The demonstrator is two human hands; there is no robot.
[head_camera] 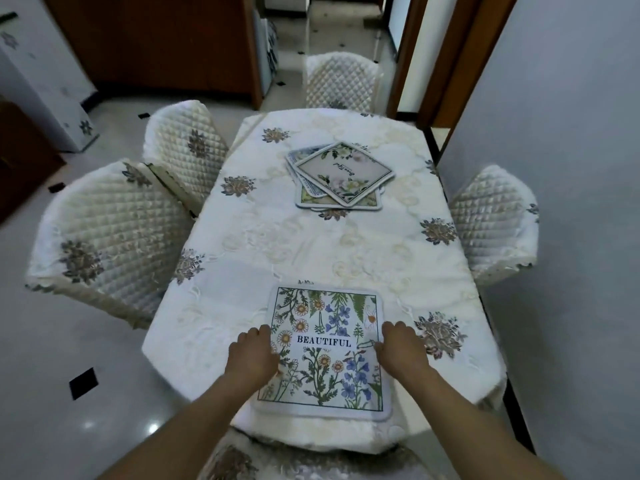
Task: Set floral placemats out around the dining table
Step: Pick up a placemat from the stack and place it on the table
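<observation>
A square floral placemat (323, 355) printed with "BEAUTIFUL" lies flat at the near end of the dining table (311, 244), which is covered in a white embroidered cloth. My left hand (251, 353) grips the mat's left edge, and my right hand (400, 348) grips its right edge. Both hands have fingers curled over the mat's border. A loose stack of several more floral placemats (341, 176) sits fanned out on the far half of the table, out of reach of either hand.
Quilted white chairs surround the table: two on the left (107, 237) (180, 143), one at the far end (341, 81), one on the right (495, 220), and one just below me (311, 459). A grey wall runs close along the right side.
</observation>
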